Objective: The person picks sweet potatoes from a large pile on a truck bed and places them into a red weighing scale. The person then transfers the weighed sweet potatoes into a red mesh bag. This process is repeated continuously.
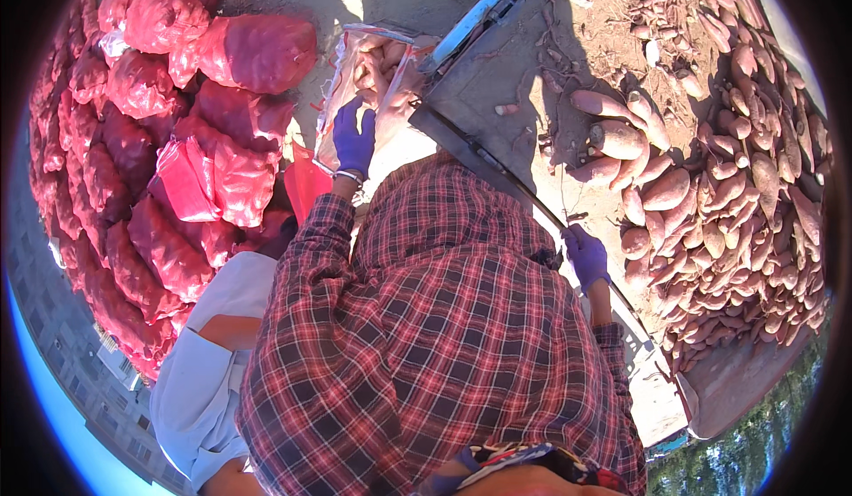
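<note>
My left hand, in a purple glove, is at the near left rim of an open mesh bag. Its thumb and fingers are apart, and nothing shows between them. Sweet potatoes lie inside this bag, whose mouth is spread on a frame. My right hand, gloved alike, is at the dark metal edge of a sorting table. Its fingers are partly hidden, so I cannot tell whether they grip that edge. Several large sweet potatoes lie on the table, beyond the right hand.
Filled red mesh sacks are piled on the left, with folded red bags on top. A large heap of sweet potatoes covers the right side. A blue metal bar slopes beyond the bag. Another person in pale clothing is close on my left.
</note>
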`<state>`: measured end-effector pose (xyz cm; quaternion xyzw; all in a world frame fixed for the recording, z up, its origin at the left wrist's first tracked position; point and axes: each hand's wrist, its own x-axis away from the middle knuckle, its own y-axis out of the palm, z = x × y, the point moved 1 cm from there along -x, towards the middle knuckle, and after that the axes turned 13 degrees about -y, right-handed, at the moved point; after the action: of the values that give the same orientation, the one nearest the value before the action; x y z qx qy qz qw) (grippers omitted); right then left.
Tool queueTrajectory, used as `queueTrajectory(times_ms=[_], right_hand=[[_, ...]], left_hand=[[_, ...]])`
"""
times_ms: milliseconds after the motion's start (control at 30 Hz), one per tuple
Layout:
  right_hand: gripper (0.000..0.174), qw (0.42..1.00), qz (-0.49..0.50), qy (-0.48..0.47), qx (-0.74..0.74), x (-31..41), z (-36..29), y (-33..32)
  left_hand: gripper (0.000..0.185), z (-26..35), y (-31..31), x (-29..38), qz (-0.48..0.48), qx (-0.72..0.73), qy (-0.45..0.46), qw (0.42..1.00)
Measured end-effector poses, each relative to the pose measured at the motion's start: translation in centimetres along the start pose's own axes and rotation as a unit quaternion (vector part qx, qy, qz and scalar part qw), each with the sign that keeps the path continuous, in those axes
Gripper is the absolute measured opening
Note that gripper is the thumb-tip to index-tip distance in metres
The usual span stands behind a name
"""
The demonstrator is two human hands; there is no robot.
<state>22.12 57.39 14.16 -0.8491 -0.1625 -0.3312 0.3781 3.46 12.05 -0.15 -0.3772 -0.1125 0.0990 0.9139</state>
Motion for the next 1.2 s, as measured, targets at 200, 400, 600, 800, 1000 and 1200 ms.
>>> queueTrajectory(times_ms=[200, 400, 600, 800, 1000, 1200], right_hand=[[0.034, 0.958, -0.223, 0.092, 0.156, 0.9, 8.5, 8.3], [0.052, 0.986, -0.095, 0.112, 0.075, 2.4, 6.4, 9.9], [0.045, 0.964, 0.196, 0.074, -0.164, 0.8, 3.9, 4.3], [0.043, 0.954, 0.243, 0.057, -0.164, 1.0, 5.5, 1.6], [0.039, 0.856, 0.509, 0.044, -0.082, -1.1, 13.8, -12.9], [0.068, 0.794, 0.575, 0.192, 0.032, -5.1, 25.9, -28.5]], left_hand=[[0.027, 17.9, 6.2, 0.0, -0.122, 0.059, 0.242, 0.961], [0.038, 29.9, 17.2, 1.1, -0.260, 0.073, 0.436, 0.858], [0.064, 35.3, 27.7, 5.0, -0.299, -0.116, 0.558, 0.765], [0.083, 35.2, 28.8, 5.3, -0.311, -0.187, 0.572, 0.736], [0.087, 35.1, 27.6, 5.4, -0.367, -0.177, 0.537, 0.738], [0.081, 36.1, 28.5, 6.3, -0.368, -0.151, 0.537, 0.744]])
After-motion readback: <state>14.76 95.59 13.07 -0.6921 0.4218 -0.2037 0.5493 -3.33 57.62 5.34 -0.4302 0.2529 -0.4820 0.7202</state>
